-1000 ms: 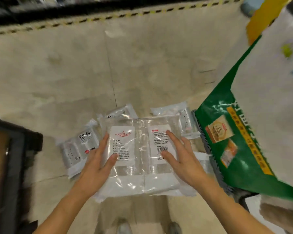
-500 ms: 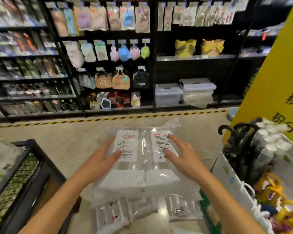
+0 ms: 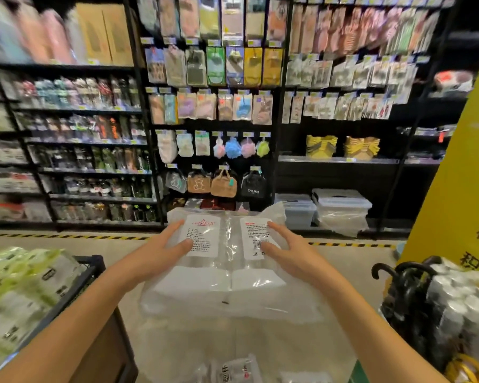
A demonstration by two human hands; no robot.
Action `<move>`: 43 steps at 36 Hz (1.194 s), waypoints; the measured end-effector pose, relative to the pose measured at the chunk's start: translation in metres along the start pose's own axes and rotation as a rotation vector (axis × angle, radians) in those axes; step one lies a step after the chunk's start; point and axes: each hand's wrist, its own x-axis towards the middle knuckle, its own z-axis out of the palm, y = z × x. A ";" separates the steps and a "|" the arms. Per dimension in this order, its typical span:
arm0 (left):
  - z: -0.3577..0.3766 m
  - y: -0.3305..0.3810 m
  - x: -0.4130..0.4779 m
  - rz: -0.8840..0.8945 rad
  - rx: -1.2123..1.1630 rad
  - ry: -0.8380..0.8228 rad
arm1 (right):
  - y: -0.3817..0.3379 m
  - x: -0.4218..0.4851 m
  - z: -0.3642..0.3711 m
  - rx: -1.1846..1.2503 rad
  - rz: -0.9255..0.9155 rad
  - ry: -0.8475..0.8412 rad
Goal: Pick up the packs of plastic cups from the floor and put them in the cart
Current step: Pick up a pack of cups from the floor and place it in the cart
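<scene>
Right of the cart (image 3: 92,268), left hand (image 3: 161,251) and right hand (image 3: 292,254) fingers clamp cup packs (image 3: 227,275).

Only the person's arms and hands show. The left forearm (image 3: 80,313) and the right forearm (image 3: 371,313) are bare along the whole length in view, smooth and slender, tapering evenly toward narrow wrists. The left hand (image 3: 161,250) and the right hand (image 3: 291,252) are bare as well, each with long, slim fingers (image 3: 174,227) ending in rounded tips; the nails are too blurred to make out
</scene>
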 end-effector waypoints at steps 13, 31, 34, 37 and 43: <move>-0.006 -0.011 -0.085 -0.169 -0.066 0.209 | -0.032 0.008 0.007 -0.001 -0.284 -0.223; -0.031 -0.084 -0.329 -0.545 -0.028 0.664 | -0.150 -0.086 0.140 0.008 -0.717 -0.631; -0.035 -0.095 -0.383 -0.606 -0.057 0.743 | -0.179 -0.120 0.168 0.021 -0.807 -0.700; -0.042 -0.104 -0.436 -0.683 -0.041 0.823 | -0.209 -0.160 0.195 0.010 -0.892 -0.770; -0.051 -0.129 -0.560 -0.760 -0.151 0.986 | -0.265 -0.258 0.249 0.034 -1.031 -0.913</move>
